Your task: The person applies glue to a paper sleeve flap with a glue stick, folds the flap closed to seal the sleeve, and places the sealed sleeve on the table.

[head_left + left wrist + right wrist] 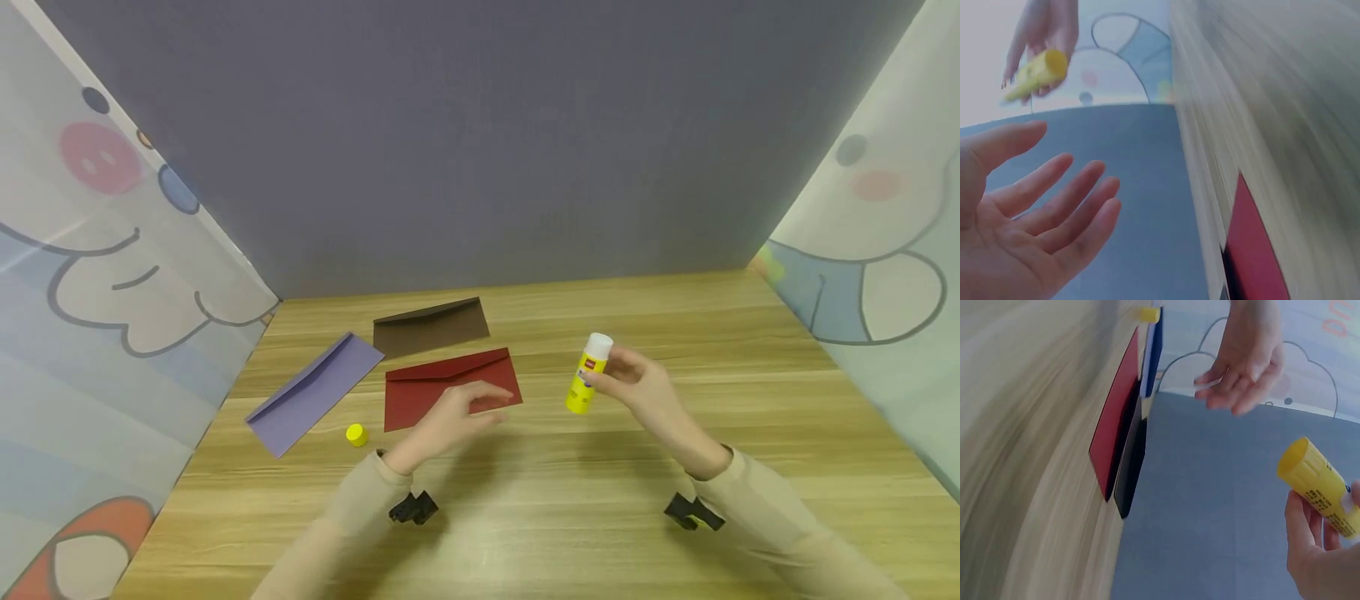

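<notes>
In the head view my right hand (647, 390) pinches a yellow glue stick (579, 395) between thumb and fingers, its white end up, held above the table. The right wrist view shows the glue stick's yellow base (1310, 472) toward the camera. My left hand (456, 421) hovers over the red envelope (420, 392), fingers spread and holding nothing; the left wrist view shows its bare palm (1016, 250). Left of that hand a small yellow cap (356, 434) sits on the table.
A purple envelope (315, 396) lies at the left and a dark brown envelope (431, 330) behind the red one. The wooden table (712, 333) meets a grey panel (510, 167) at the back. Cartoon-printed sheets (142, 275) stand at both sides.
</notes>
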Motion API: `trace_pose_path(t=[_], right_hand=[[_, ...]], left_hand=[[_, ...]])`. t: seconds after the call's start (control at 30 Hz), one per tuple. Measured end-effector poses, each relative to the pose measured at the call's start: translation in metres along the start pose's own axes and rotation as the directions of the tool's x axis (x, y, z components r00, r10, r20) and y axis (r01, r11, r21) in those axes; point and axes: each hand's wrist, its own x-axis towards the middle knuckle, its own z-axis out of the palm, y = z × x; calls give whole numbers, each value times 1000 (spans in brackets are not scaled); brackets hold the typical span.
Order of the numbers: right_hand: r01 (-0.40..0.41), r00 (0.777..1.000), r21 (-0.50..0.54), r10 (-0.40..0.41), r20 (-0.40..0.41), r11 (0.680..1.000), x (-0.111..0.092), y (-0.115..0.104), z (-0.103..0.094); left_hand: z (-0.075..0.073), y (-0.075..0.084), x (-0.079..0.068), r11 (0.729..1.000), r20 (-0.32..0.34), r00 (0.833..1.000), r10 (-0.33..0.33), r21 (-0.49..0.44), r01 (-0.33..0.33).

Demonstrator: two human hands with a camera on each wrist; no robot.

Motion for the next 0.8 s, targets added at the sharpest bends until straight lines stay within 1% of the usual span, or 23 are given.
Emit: trace_pose_path(t=[0.03, 0.1, 0.13, 0.2, 0.23, 0.27, 0.33, 0.37, 0.4, 0.43, 0.47, 0.53, 0.6, 0.67, 0.73, 0.8], right_hand=[[7, 1000, 66, -7, 8, 998, 3, 10, -2], [-6, 999, 168, 1, 34, 986, 4, 13, -1], [-14, 999, 223, 4, 44, 975, 4, 13, 0], [-34, 998, 332, 14, 64, 943, 4, 13, 2], [-66, 997, 332, 51, 55, 941, -3, -6, 6], [-95, 995, 335, 78, 63, 937, -5, -15, 8], [-117, 993, 373, 97, 72, 921, -6, -18, 10], [-127, 992, 388, 106, 75, 913, -6, -19, 11], [-137, 990, 400, 113, 82, 906, -6, -20, 11], [-142, 989, 415, 117, 85, 899, -6, -21, 12], [-147, 989, 430, 120, 88, 891, -6, -21, 12], [-155, 988, 466, 125, 94, 871, -6, -20, 13], [-157, 987, 488, 124, 99, 859, -6, -18, 14], [-157, 987, 502, 118, 109, 850, -5, -16, 14], [-158, 986, 502, 111, 123, 850, -5, -13, 14], [-158, 985, 492, 105, 134, 856, -5, -12, 15]], left_hand=[[3, 2, 2, 1000, 0, 1000, 7, -28, -7], [8, 6, 6, 998, -4, 1000, 11, -64, -11], [11, 8, 8, 997, -7, 1000, 13, -75, -13], [16, 12, 10, 996, -8, 1000, -3, -86, 2], [18, 14, 11, 995, -5, 1000, -8, -104, 8], [20, 15, 13, 992, -1, 1000, -14, -128, 14], [25, 16, 16, 979, 12, 1000, -10, -204, 13], [27, 16, 17, 967, 18, 1000, -8, -256, 13], [29, 17, 18, 949, 25, 1000, -10, -316, 17], [31, 18, 19, 927, 32, 999, -16, -375, 27], [32, 18, 20, 899, 42, 999, -24, -436, 40], [36, 19, 21, 827, 63, 997, -54, -556, 80], [39, 19, 22, 740, 89, 990, -108, -658, 140], [41, 19, 22, 648, 126, 981, -147, -737, 191], [42, 19, 22, 569, 171, 970, -173, -787, 240], [43, 19, 22, 490, 230, 956, -180, -822, 290]])
